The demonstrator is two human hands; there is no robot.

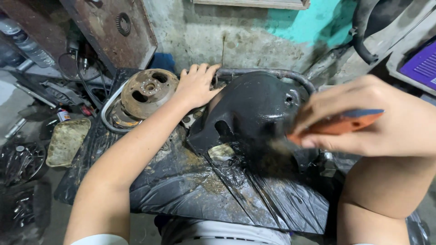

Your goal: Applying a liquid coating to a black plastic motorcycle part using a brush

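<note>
Gripping an orange-handled brush point(338, 123), right-hand fingers point(336, 144) clamped around it over the black engine cover point(254, 109); left-hand fingers point(200, 70) spread on its edge.

A small spray can point(63, 114) with a red-and-white label stands at the left, beside a clear plastic bottle point(27, 43) above.

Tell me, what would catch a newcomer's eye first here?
Probably the glossy black cover at the centre, lying on a grimy black sheet. The right hand holds an orange-handled brush against it, while the left hand steadies its far edge. A rusty round metal wheel lies just left of that.
</note>
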